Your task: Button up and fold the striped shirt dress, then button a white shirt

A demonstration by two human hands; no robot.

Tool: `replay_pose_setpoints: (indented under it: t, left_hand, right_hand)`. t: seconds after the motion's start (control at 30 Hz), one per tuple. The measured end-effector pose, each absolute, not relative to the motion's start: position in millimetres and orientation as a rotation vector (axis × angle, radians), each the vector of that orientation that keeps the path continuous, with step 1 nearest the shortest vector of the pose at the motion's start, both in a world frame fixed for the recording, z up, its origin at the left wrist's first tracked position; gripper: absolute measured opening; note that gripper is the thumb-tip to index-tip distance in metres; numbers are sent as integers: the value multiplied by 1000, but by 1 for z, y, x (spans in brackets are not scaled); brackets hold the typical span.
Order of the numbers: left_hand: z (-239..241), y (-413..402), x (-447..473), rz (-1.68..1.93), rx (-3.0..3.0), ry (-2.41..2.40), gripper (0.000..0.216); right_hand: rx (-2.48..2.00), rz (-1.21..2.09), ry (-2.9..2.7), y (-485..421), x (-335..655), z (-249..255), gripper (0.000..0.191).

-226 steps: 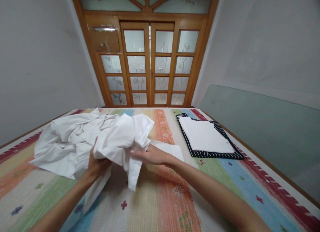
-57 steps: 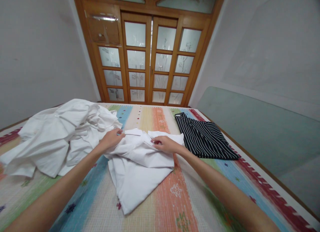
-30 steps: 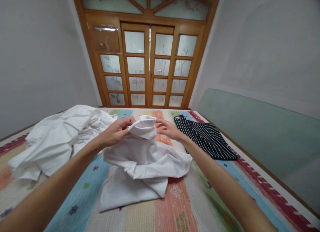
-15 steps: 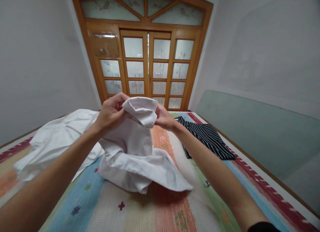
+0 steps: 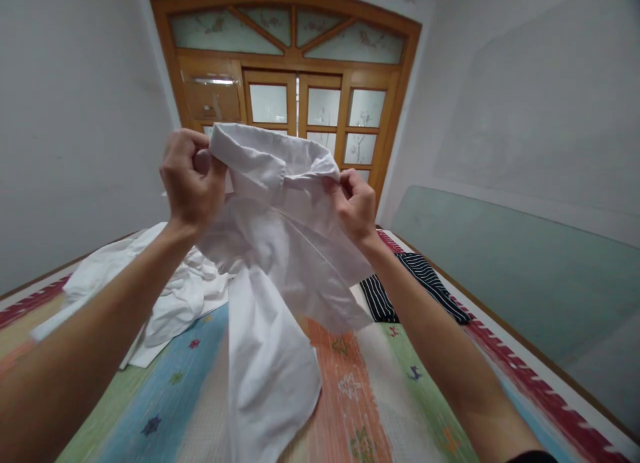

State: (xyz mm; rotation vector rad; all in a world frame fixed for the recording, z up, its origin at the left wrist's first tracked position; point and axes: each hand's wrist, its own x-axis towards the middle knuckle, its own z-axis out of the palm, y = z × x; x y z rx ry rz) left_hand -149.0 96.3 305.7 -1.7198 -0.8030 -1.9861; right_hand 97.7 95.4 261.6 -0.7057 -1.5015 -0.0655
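A white collared shirt point(image 5: 280, 243) hangs in the air in front of me, held up by its collar. My left hand point(image 5: 193, 176) is closed on the left side of the collar, fingers curled and thumb pressed in. On the other side, my right hand point(image 5: 353, 200) pinches the collar's right end. The collar is spread between both hands. Below it the cloth drops in loose folds, and one long flap hangs low over the bed. Parts of the fingertips are hidden by the cloth.
More white clothing point(image 5: 185, 303) lies crumpled on the left of the striped, patterned bedspread point(image 5: 200, 376). A folded black garment with white stripes point(image 5: 425, 283) lies at the right. A pale green headboard-like panel point(image 5: 500, 243) leans along the right wall. Wooden glazed doors point(image 5: 295, 83) stand behind.
Both hands have risen and moved apart, lifting the shirt off the bed. The collar, bunched before, is now stretched out, and the body of the shirt hangs down.
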Motion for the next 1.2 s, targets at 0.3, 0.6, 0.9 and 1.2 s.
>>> replay_pose_setpoints:
  t: [0.3, 0.6, 0.9, 1.2]
  left_hand:
    - [306, 102, -154, -1749, -1648, -787, 15]
    - [252, 132, -165, -976, -2255, -1382, 29]
    - [137, 121, -178, -484, -2425, -1515, 76]
    - [82, 94, -220, -501, -2279, -2068, 93]
  right_hand:
    - [-824, -698, -1504, 99, 116, 283, 33]
    - [-1357, -584, -2096, 136, 129, 228, 35]
    - [-1431, -427, -2391, 98, 132, 135, 80]
    - [-2047, 267, -2392, 61, 152, 113, 52]
